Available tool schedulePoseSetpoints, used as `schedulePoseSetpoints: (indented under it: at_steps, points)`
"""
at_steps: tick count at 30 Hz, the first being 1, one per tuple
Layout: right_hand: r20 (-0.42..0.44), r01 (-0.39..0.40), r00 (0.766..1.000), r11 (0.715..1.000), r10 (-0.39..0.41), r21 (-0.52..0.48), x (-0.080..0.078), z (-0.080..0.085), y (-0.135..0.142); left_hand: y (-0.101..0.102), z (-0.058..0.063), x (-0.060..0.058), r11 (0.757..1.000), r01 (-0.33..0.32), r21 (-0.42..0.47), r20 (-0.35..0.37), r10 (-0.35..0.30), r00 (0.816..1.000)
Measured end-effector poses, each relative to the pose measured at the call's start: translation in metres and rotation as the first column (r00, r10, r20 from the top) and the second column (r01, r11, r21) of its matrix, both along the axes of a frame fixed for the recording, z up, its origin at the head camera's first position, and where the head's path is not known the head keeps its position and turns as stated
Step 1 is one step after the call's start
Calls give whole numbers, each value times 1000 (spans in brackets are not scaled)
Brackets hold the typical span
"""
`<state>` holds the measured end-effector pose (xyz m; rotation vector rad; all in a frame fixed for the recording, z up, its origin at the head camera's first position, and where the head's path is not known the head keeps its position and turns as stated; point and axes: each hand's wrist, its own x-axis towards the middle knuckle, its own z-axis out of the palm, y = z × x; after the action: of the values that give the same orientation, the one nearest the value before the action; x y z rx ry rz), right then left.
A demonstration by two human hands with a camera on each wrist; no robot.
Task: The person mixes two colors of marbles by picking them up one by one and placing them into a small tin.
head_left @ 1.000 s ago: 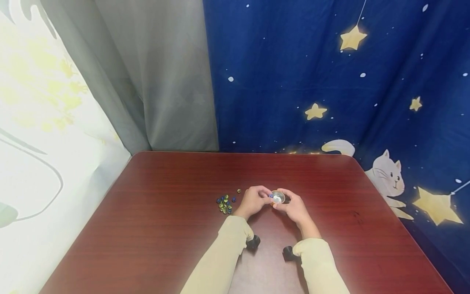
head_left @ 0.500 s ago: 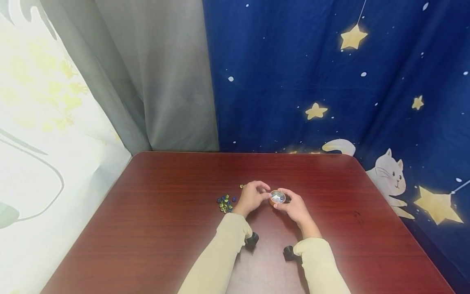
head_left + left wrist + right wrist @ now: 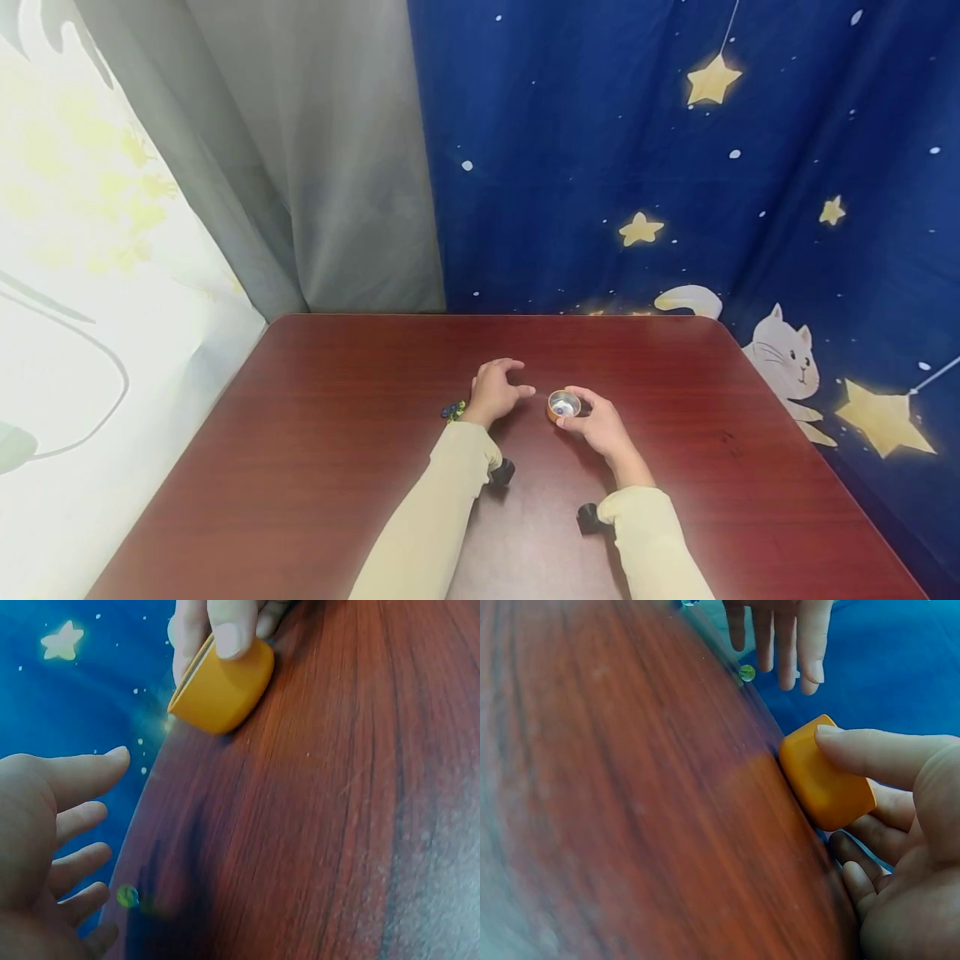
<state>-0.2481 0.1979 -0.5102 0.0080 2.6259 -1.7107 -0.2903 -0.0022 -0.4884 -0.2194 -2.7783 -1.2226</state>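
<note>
My right hand (image 3: pixel 603 425) holds a small cup (image 3: pixel 553 415), orange outside and silvery inside, with thumb and fingers on opposite sides. It stands upright on the table; something small and blue shows at its bottom. In the right wrist view the thumb presses the orange wall of the cup (image 3: pixel 821 776). My left hand (image 3: pixel 497 392) hovers left of the cup, fingers spread and holding nothing. Glass marbles (image 3: pixel 453 410), blue and yellow-green, lie in a cluster partly hidden behind the left wrist. A single yellow-green marble (image 3: pixel 127 895) shows beyond the left fingers in the left wrist view.
The dark red wooden table (image 3: pixel 337 467) reaches back to a grey curtain (image 3: pixel 360 167) and a blue star-patterned curtain (image 3: pixel 555 167). A black wrist device (image 3: pixel 502 472) sits under the left sleeve, another black device (image 3: pixel 589 518) by the right sleeve.
The left hand let go of a blue marble at the cup, then moved left toward the cluster with its fingers spreading. The right hand keeps holding the cup in nearly the same place.
</note>
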Motion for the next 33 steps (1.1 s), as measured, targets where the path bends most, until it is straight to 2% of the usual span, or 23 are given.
schedulePoseSetpoints:
  at_steps: [10,33]
  points:
    - [-6,-4,1000,1000,4,9,-1,-1,-1,-7,-9,-1,1000,-18,21,50,17,999]
    - [6,0,1000,1000,0,-1,-1,0,1,-9,-12,-2,999,-33,31,49,31,998]
